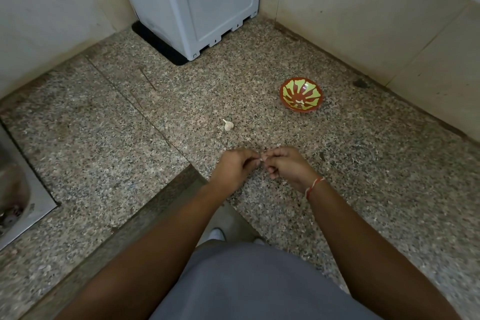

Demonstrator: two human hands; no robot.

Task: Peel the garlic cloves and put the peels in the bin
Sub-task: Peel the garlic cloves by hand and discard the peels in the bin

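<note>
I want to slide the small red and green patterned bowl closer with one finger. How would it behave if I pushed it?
The red and green patterned bowl looks small and shallow, so it is probably light and would slide easily on the polished speckled stone counter. It holds only a small pale scrap, adding little weight. A push high on its flared rim might tip it; pushing low seems safer.

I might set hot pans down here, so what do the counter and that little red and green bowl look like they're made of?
Counter: speckled grey-brown polished stone, probably granite, judging by the grain and the seam line.
Bowl: glossy with a painted pattern, likely melamine plastic or glazed ceramic; the picture cannot settle which.
</note>
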